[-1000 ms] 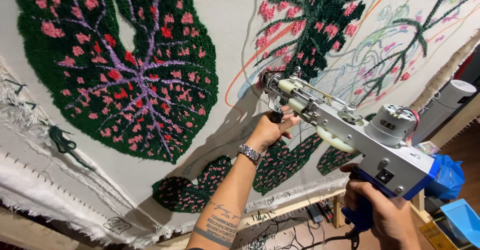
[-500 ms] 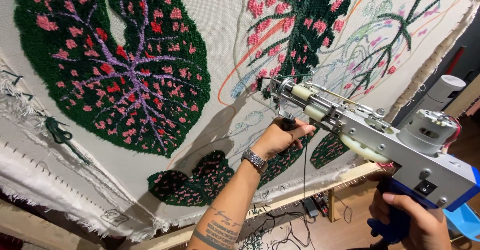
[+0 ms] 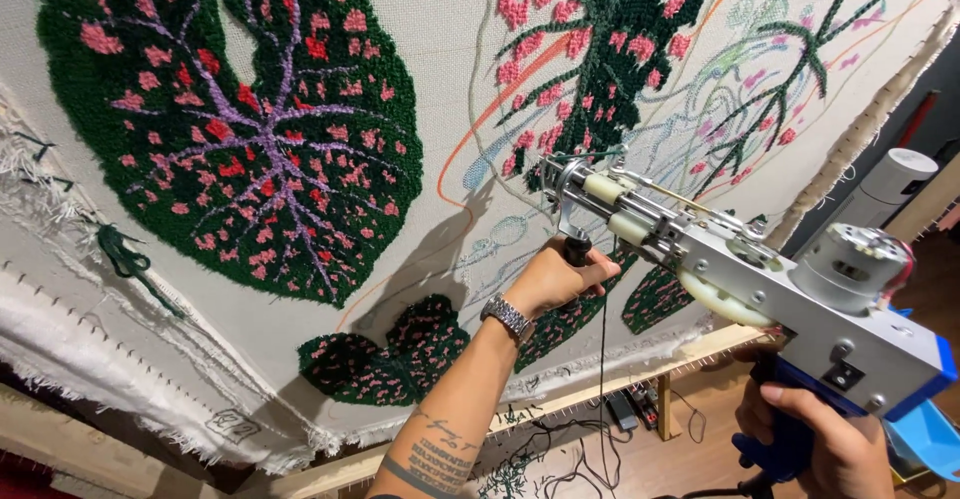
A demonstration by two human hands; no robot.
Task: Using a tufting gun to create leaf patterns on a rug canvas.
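Note:
A silver and blue tufting gun (image 3: 760, 279) points at a stretched white cloth (image 3: 440, 89) tufted with dark green leaves dotted pink. My left hand (image 3: 555, 279), with a metal watch on the wrist, grips the gun's black front handle just below the needle end. My right hand (image 3: 820, 439) wraps the blue rear grip at the lower right. The needle tip sits near the lower edge of the middle green leaf (image 3: 600, 59), close to the cloth. A big finished leaf (image 3: 250, 139) with purple veins fills the left.
Small green leaf patches (image 3: 400, 354) lie low on the cloth above the wooden frame bar (image 3: 620, 384). Cables and yarn scraps (image 3: 560, 454) lie on the wooden floor below. A white cylinder (image 3: 890, 184) stands at the right, and a blue bin (image 3: 925, 439) at the lower right.
The gun and both hands have shifted slightly right and downward in view, and the leaves have slid up and left. Both grips are unchanged.

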